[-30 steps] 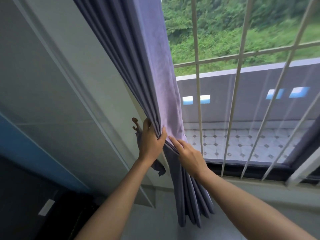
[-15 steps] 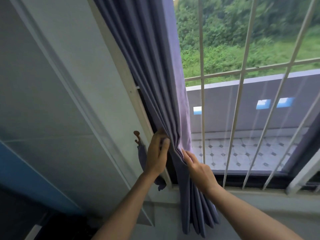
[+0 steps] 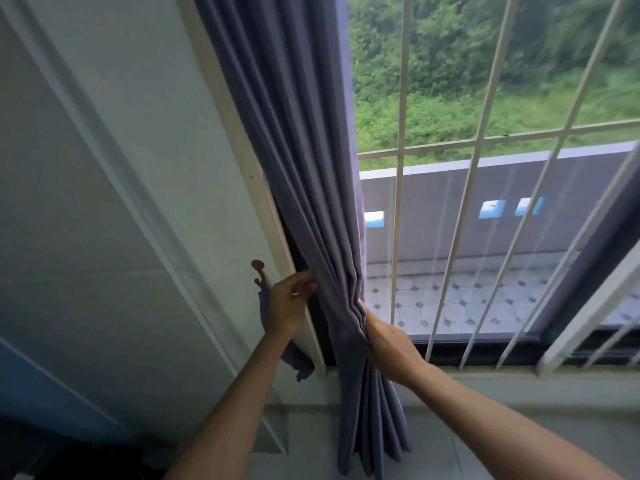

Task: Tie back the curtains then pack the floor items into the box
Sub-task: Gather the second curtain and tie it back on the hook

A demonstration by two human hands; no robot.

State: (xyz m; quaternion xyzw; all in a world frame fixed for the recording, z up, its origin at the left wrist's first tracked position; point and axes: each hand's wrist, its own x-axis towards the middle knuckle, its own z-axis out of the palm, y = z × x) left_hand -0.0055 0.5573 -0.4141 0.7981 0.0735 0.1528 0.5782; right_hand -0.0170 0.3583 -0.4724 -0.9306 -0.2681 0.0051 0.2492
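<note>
Head view, reading from the left: a plain pale wall panel (image 3: 104,202) gives way to a small brown wall hook (image 3: 258,268), fixed just left of the left hand's grip and a little above it. From that hook hangs a strip of the same purple cloth, the tieback (image 3: 294,358), which runs down behind the wrist and ends loose below it, within easy reach for looping round the bundle. The left hand (image 3: 289,306) has its fingers curled toward the curtain's left edge by the window frame (image 3: 270,216); they seem to pinch that edge, though whether cloth is really caught between them cannot be told. The curtain (image 3: 304,150) falls between the two grips, gathered into tight folds at hand height and fanning out again below toward the sill. On its right side the right hand (image 3: 388,341) is closed firmly on the folds, squeezing them narrow, most likely so the strip can pass round them. Right of that grip stand the white window bars (image 3: 401,168), with a tiled balcony and green slope beyond. Judging by this, the curtain is gathered but not yet tied, and no box or floor items are visible.
</note>
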